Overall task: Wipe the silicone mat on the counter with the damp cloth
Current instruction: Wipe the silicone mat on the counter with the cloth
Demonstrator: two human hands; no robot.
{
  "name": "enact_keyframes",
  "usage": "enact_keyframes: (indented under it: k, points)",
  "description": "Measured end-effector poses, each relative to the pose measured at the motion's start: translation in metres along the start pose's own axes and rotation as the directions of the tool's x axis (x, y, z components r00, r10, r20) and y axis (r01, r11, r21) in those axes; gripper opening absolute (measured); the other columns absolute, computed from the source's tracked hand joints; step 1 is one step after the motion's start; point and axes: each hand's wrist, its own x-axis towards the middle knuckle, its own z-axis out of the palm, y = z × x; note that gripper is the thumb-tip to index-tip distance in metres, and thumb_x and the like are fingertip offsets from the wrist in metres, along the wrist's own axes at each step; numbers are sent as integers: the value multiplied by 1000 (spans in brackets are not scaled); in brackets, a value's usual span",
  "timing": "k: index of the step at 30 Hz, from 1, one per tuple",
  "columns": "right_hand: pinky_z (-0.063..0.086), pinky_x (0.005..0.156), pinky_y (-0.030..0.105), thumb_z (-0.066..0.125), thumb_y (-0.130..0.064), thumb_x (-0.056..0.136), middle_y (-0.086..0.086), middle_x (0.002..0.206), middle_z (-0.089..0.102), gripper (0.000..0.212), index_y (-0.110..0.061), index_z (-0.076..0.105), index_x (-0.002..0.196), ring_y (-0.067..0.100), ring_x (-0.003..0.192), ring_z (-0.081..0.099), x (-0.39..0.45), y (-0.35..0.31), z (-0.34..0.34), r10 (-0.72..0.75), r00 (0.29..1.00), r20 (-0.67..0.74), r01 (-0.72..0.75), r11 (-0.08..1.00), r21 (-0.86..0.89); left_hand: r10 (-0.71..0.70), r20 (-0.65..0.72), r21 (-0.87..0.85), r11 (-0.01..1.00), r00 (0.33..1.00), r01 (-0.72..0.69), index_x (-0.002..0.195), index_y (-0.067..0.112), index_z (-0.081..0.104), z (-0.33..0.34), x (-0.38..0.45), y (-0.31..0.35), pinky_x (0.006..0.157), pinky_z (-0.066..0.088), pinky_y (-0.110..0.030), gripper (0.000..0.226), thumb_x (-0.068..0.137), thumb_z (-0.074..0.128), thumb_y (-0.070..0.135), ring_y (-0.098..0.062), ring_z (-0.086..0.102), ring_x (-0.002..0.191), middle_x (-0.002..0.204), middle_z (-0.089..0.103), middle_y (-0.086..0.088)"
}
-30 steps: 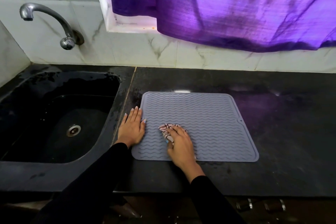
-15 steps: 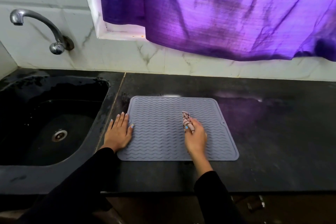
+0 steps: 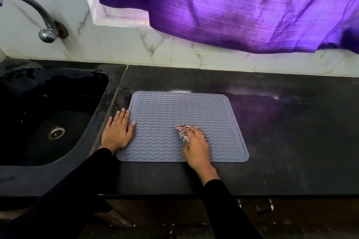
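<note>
Since the earlier frame, the right hand (image 3: 196, 142) has come back from the upper middle of the silicone mat (image 3: 180, 110) toward its near edge, and the damp cloth (image 3: 182, 132) has come with it. The cloth is a small pale bundle with dark lines, and the fingers of this hand are curled over it and press it down on the wavy ridges. The wrist lies across the near edge of the mat.

The left hand (image 3: 118, 132) stays flat at the left edge, fingers straight and close together, holding nothing. Its palm is partly on the mat and partly on the dark desk (image 3: 281, 141); the thumb tip lies on the ridges.

The grey mat lies flat on the desk, just right of the seam that separates it from the black sink (image 3: 48, 122). Its left edge is near this seam. On the far side, a strip of bare desk runs between the mat and the tiled wall (image 3: 194, 52). To the right of the mat the desk is open and wide, with a pale wet shine on it. The upper and right parts of the mat are uncovered. A tap (image 3: 44, 25) stands out from the wall over the sink, and a purple curtain (image 3: 233, 6) hangs above the desk.
</note>
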Motion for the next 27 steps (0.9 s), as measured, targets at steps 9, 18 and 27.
enact_keyframes:
  k: [9, 18, 27]
  points:
    - [47, 97, 27, 50, -4, 94, 2, 123, 62, 34, -10, 57, 127, 13, 108, 59, 24, 2, -33, 552, 833, 43, -270, 337, 902, 1, -7, -12, 1000, 1000, -1, 146, 13, 19, -3, -1, 3, 117, 5, -40, 90, 73, 0, 62, -19, 12, 144, 155, 17, -6]
    - [17, 119, 33, 54, -8, 86, 5, 144, 43, 52, -16, 47, 136, 24, 137, 32, 3, 12, -1, 91, 991, -98, -98, 993, -63, 3, -11, -5, 1000, 1000, -3, 146, 14, 18, 0, 0, 1, 117, 5, -40, 91, 73, -1, 64, -19, 11, 144, 155, 17, -5]
    - [34, 98, 18, 58, -6, 88, -1, 127, 57, 39, -16, 59, 126, 16, 117, 52, 12, 30, -14, 118, 991, -58, -101, 965, 241, -1, -7, 1, 1000, 1000, 1, 147, 16, 18, -2, -1, 2, 117, 4, -39, 90, 73, -2, 64, -17, 10, 144, 156, 16, -3]
